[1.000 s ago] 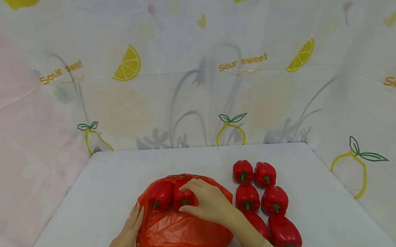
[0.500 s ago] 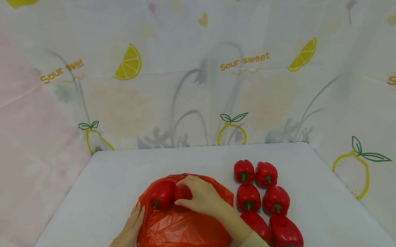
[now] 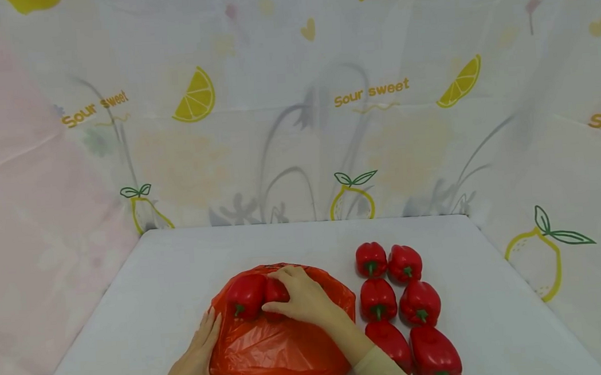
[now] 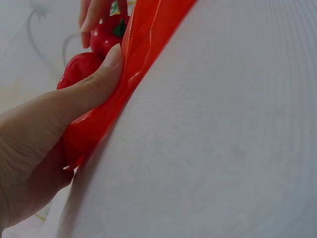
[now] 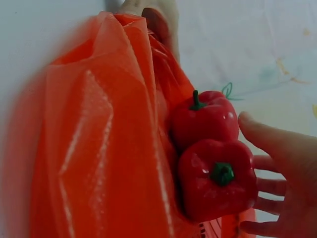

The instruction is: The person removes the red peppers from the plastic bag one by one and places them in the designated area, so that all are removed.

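An orange-red plastic bag [image 3: 274, 355] lies on the white table with two red bell peppers on it, side by side: a left pepper [image 3: 245, 294] and a right pepper [image 3: 275, 295]. My left hand [image 3: 194, 357] rests against the bag's left side, fingers straight and thumb spread over the near edge. In the left wrist view its thumb lies on the bag [image 4: 136, 59]. My right hand [image 3: 304, 296] is at the right pepper's right side, partly hiding it. The right wrist view has its thumb and extended fingers beside the lower pepper [image 5: 218, 181], not wrapped around it.
Several more red bell peppers [image 3: 377, 300] stand in two columns to the right of the bag, close to the right forearm. A fabric backdrop [image 3: 274, 97] printed with lemons rises behind and beside the white table [image 3: 180, 252].
My right hand has shifted slightly left with the right pepper, which now sits tight against the left one. The thumb has moved up along that pepper. My left hand stays in place.
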A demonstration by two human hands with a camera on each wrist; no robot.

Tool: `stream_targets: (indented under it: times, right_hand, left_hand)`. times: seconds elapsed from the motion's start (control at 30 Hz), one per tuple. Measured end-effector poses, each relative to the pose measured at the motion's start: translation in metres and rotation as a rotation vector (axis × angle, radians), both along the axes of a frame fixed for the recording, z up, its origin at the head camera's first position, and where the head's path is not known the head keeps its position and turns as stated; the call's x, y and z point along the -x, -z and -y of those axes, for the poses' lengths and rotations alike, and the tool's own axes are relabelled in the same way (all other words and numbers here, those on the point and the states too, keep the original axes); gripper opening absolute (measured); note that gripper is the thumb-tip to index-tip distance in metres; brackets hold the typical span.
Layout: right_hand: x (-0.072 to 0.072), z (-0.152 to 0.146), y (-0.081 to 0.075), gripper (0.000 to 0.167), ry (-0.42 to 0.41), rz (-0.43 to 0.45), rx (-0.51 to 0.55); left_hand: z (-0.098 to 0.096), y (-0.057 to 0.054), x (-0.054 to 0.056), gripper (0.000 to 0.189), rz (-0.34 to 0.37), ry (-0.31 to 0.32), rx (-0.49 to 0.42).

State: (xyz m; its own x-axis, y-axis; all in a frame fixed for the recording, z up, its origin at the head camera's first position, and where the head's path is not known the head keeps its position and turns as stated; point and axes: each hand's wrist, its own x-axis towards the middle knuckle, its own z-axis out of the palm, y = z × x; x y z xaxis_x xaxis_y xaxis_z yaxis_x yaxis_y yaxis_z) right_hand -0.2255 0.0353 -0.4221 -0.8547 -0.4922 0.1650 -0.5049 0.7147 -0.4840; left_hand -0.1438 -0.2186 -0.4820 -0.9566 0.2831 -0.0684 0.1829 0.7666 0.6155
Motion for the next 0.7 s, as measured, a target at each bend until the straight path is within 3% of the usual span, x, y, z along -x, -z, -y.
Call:
stream_targets:
  times: [0.2, 0.47, 0.7]
  right_hand:
    - [-0.0001, 0.0015, 0.0061, 0.066, -0.015, -0.001, -0.075]
    - [-0.0029, 0.003, 0.0079, 0.054, -0.01, 0.04, -0.028]
    - [-0.0038, 0.003, 0.0087, 0.059, -0.025, 0.087, -0.009]
  left_hand:
    - [-0.0001, 0.0016, 0.0008, 0.128, -0.005, 0.001, 0.003]
    - [-0.0006, 0.0006, 0.001, 0.127, -0.012, 0.005, 0.0]
    - [-0.0004, -0.0005, 0.0, 0.127, -0.01, 0.005, 0.0]
